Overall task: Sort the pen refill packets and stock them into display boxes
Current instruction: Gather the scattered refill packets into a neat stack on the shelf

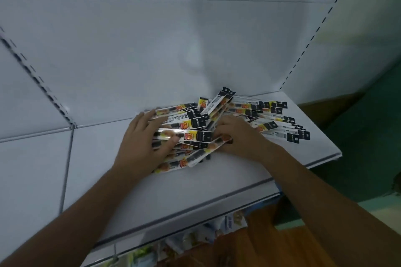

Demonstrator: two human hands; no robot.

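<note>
A white shelf (217,182) holds one jumbled pile of pen refill packets (271,115), too many to count. Two hands rest on it: left hand (143,138) flat-fingered, right hand (236,136) curled in, grip unclear.

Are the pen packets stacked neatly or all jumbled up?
Jumbled: the long black, white and yellow refill packets lie criss-crossed in a loose pile on the white metal shelf.

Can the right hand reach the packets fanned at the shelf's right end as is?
Likely yes: the right hand sits in the pile just beside the fanned packets, and nothing covers them. Its curled fingers may need to let go first.
</note>
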